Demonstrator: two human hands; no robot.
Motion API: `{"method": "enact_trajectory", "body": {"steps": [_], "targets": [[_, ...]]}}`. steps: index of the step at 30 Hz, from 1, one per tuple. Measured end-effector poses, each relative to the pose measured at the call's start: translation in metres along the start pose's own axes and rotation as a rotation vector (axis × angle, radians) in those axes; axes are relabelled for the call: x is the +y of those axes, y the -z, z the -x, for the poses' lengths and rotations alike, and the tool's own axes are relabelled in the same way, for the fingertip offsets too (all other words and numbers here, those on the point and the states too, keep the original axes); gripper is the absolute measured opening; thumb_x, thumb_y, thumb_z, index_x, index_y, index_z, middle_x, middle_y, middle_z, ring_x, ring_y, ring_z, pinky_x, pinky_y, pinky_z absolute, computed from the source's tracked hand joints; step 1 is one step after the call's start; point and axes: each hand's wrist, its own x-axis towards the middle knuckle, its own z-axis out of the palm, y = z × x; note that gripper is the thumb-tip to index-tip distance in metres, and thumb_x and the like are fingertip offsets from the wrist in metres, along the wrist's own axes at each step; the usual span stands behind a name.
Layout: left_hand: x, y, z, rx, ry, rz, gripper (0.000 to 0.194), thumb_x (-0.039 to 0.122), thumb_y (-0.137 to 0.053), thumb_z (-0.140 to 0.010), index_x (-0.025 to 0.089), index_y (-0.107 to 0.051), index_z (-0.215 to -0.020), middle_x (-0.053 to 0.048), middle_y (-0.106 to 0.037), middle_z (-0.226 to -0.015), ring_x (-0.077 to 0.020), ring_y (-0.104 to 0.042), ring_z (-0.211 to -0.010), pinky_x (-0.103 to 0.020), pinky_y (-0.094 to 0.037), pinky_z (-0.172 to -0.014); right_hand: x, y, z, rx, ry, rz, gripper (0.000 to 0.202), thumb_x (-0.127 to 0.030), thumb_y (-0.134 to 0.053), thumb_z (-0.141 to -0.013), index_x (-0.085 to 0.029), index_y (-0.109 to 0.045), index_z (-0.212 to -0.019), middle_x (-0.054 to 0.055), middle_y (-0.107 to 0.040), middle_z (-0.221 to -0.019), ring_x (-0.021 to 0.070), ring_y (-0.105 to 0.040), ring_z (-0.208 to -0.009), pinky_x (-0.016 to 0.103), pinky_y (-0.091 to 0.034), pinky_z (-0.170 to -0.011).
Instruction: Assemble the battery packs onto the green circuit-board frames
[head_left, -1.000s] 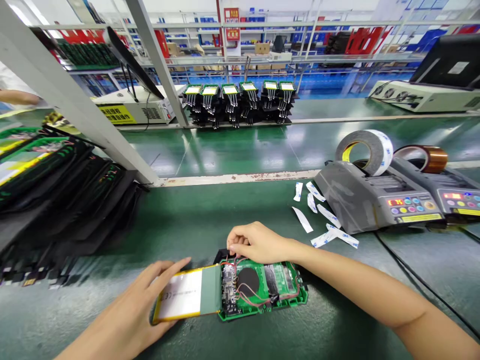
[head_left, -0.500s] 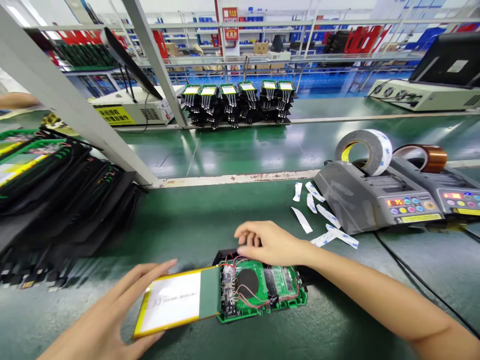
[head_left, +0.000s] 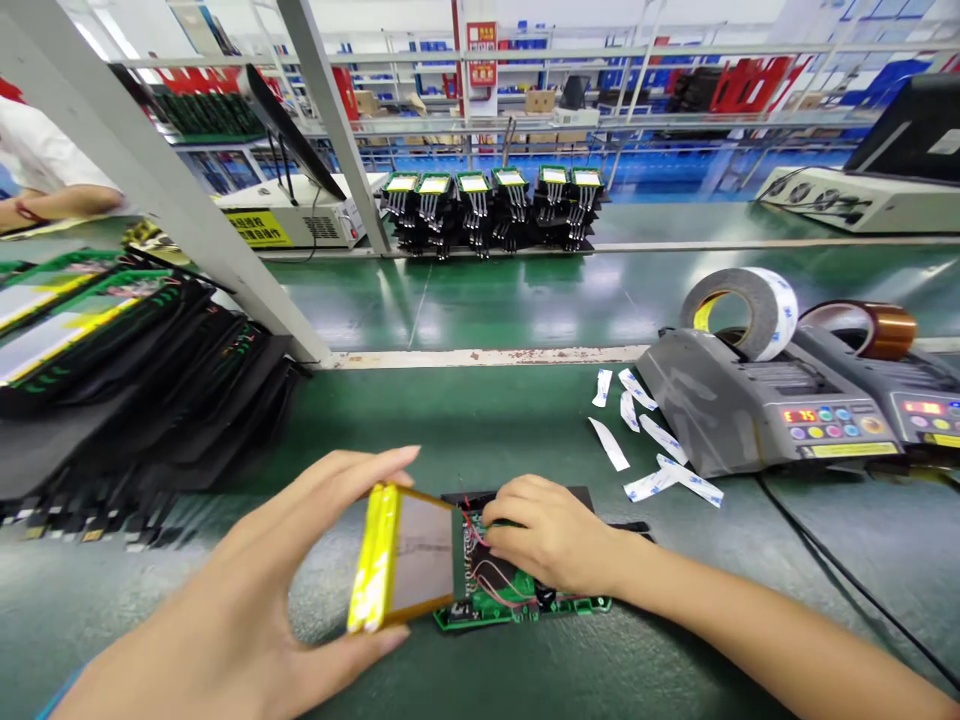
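My left hand [head_left: 300, 560] grips a flat battery pack [head_left: 424, 555] with yellow tape edges, thumb below and fingers above. The pack is tilted up, its taped end raised, its other end at the edge of an open green-and-black device housing [head_left: 525, 608]. Inside that housing lie a circuit board, a dark round pad and thin red and pink wires [head_left: 491, 580]. Across the housing's upper part rests my right hand [head_left: 551, 530], fingers curled down beside the wires. Its fingertips are partly hidden, and what they pinch, if anything, cannot be made out.
Two grey tape dispensers [head_left: 757, 400] with tape rolls stand at right. White-and-blue tape strips [head_left: 660, 440] lie beside them. Stacked black units [head_left: 150, 390] fill the left, near a metal post [head_left: 187, 210]. More units [head_left: 491, 215] stand behind. Another person's arm [head_left: 67, 203] shows far left.
My left hand has tilted the battery pack upward and moved right with it. My right hand has come down over the housing, its fingers now at the wires. The view has shifted slightly.
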Motion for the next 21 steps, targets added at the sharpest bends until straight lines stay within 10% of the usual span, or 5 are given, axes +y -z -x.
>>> {"method": "enact_trajectory", "body": {"steps": [7, 15, 21], "targets": [[0.042, -0.014, -0.063, -0.14, -0.126, 0.277, 0.082, 0.029, -0.07, -0.074, 0.022, -0.025, -0.142, -0.004, -0.053, -0.124, -0.0164, -0.05, -0.111, -0.027, -0.047, -0.094, -0.021, 0.048, -0.01, -0.06, -0.288, -0.51, 0.104, -0.04, -0.078, -0.065, -0.021, -0.015, -0.146, 0.012, -0.034, -0.145, 0.0276, -0.034, -0.132, 0.044, -0.035, -0.108], [0.025, -0.058, -0.025, -0.057, 0.108, 0.342, 0.013, 0.017, -0.044, -0.093, 0.024, -0.054, -0.099, 0.0, -0.056, -0.095, -0.0127, -0.055, -0.086, -0.027, -0.048, -0.074, -0.025, 0.027, 0.014, 0.258, -0.484, -0.971, 0.072, -0.039, -0.079, -0.067, -0.029, -0.036, -0.124, 0.008, -0.049, -0.121, 0.023, -0.054, -0.104, 0.035, -0.05, -0.082], [0.02, -0.109, 0.017, -0.033, -0.021, -0.095, 0.031, 0.01, -0.041, -0.091, 0.018, -0.052, -0.119, -0.004, -0.06, -0.087, -0.0184, -0.054, -0.072, -0.033, -0.047, -0.061, -0.019, 0.025, 0.018, 0.374, -0.405, -0.808, 0.068, -0.056, -0.075, -0.066, -0.027, -0.039, -0.116, 0.008, -0.044, -0.111, 0.0239, -0.05, -0.101, 0.039, -0.046, -0.086]]}}
